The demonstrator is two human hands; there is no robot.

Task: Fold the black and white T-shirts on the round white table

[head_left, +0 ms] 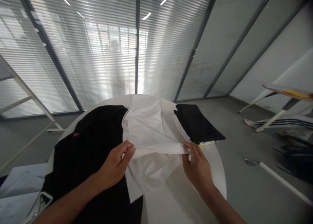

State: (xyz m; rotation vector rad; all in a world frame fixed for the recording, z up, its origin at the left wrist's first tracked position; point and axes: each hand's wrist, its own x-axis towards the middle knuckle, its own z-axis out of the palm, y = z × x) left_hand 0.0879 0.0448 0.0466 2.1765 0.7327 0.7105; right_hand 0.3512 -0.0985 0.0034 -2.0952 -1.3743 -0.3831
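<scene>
A white garment [146,126], thin and partly folded, lies over the middle of the round white table [176,198]. My left hand [117,162] pinches its fabric at the left, thumb against fingers. At the right, my right hand [197,165] grips the same cloth, with the fingertips partly hidden behind it. Between both hands the fabric is drawn into a taut, straight fold. Below that fold, a loose part hangs down with a pointed corner. Black clothing [97,136] with a small pink mark is spread along the left, beneath my left forearm.
Folded black cloth [198,121] lies at the table's right edge, over something white and yellow. Papers [22,184] are at the lower left, near a white metal frame [31,96]. A person's striped trouser leg [283,122] and a white pole [283,181] are to the right.
</scene>
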